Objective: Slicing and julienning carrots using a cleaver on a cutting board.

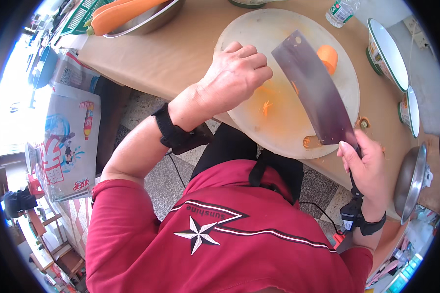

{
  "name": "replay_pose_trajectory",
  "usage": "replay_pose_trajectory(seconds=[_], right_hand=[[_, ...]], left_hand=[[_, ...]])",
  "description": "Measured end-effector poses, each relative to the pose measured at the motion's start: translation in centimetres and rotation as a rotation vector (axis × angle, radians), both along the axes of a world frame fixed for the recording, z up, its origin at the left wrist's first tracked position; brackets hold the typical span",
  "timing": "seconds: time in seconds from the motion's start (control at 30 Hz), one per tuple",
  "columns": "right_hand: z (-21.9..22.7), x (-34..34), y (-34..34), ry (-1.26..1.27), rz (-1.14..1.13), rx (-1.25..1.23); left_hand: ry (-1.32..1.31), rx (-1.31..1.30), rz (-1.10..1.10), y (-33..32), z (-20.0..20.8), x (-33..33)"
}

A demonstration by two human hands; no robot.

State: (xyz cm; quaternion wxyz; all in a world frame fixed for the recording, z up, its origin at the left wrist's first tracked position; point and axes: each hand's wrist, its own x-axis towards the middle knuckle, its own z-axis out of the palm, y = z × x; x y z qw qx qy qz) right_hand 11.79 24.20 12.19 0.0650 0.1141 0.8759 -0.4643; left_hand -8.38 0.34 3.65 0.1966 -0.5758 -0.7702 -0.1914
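Observation:
My right hand (364,163) grips the black handle of a cleaver (315,88), whose broad dark blade slants over a round pale cutting board (293,24). Fingers curled, my left hand (242,71) is closed above the board's left part; what it holds, if anything, is hidden. A thick cut piece of carrot (327,58) sits just beyond the blade, partly covered by it. Orange shreds (266,107) lie on the stained board below my left hand. Close to the board's near edge is a small brownish-orange piece (310,142), partly behind the blade.
Whole carrots (124,15) lie across a metal bowl (154,22) at the far left, beside a green basket (83,17). A plastic bottle (342,12) stands far right. Enamel bowls (388,53) and a metal basin (410,183) line the right side. Peelings (363,123) lie beside the board.

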Motion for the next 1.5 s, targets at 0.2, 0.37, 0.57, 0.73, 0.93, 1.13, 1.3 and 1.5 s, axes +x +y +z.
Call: replay_pose_trajectory(seconds=[0.2,0.37,0.57,0.73,0.93,1.13,1.3,1.5], right_hand=[[-0.3,0.9,-0.2,0.021,0.088,0.182],[-0.4,0.7,-0.4,0.145,0.175,0.293],[-0.1,-0.2,-0.3,0.132,0.259,0.383],[-0.3,-1.7,0.2,0.191,0.279,0.411],[-0.2,-3.3,0.3,0.221,0.339,0.452],[-0.1,-4.2,0.5,0.191,0.387,0.442],[-0.5,-4.5,0.3,0.192,0.376,0.437],[-0.6,-4.5,0.3,0.168,0.377,0.436]], left_hand=[[0.012,0.032,0.108,0.2,-1.3,2.5],[-0.048,0.046,0.140,-0.4,-1.9,4.0],[-0.103,0.120,0.169,-0.8,-2.3,5.0],[-0.167,0.259,0.237,-1.1,-3.0,6.3],[-0.225,0.281,0.267,-1.0,-3.1,7.0],[-0.235,0.271,0.289,-0.9,-3.3,7.0],[-0.227,0.255,0.302,-0.9,-3.4,6.9],[-0.235,0.241,0.308,-0.9,-3.4,6.9]])
